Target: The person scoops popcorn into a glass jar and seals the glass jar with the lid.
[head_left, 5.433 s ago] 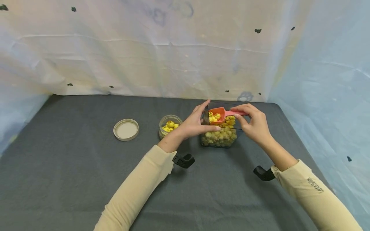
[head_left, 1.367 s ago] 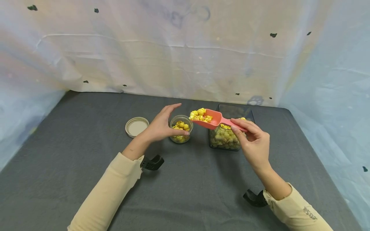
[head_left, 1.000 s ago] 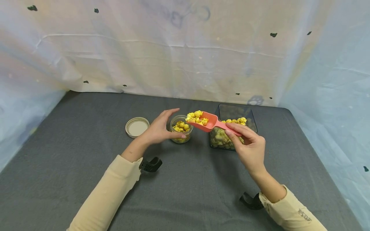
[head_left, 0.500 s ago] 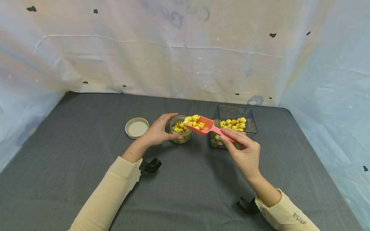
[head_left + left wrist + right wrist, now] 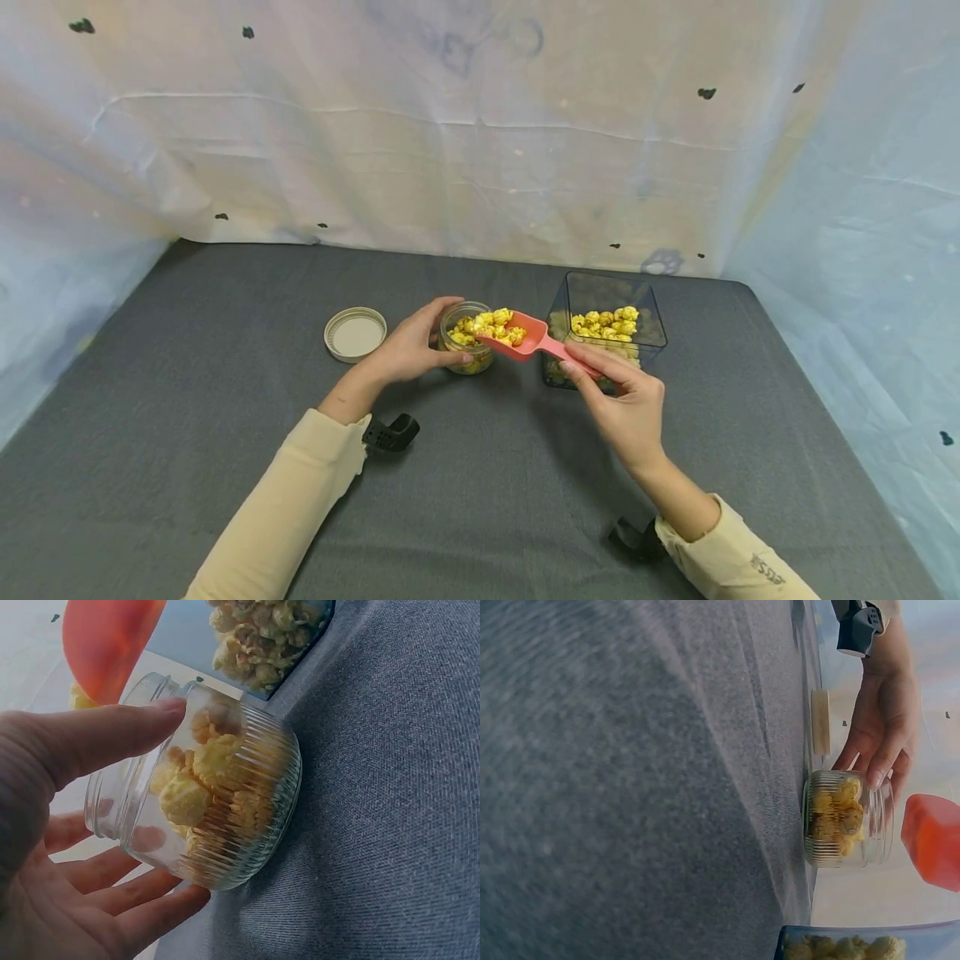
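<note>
A small ribbed glass jar [image 5: 467, 336] partly filled with yellow popcorn stands on the grey table. My left hand [image 5: 411, 346] curls round its left side, thumb on the front; the left wrist view shows fingers and thumb against the jar [image 5: 217, 802]. My right hand [image 5: 621, 400] pinches the handle of a pink scoop [image 5: 525, 341] loaded with popcorn, its front lip over the jar's rim. The scoop [image 5: 932, 841] shows in the right wrist view beside the jar [image 5: 845, 818]. A clear square container [image 5: 609, 322] of popcorn stands just right of the scoop.
A cream round lid [image 5: 355, 333] lies flat on the table left of the jar. The grey cloth table [image 5: 187, 392] ends at a draped pale sheet [image 5: 450, 142] at the back and on both sides.
The right hand carried the loaded scoop from the square container left and down to the jar's mouth. The left hand moved from the container to the jar and closed round it.
</note>
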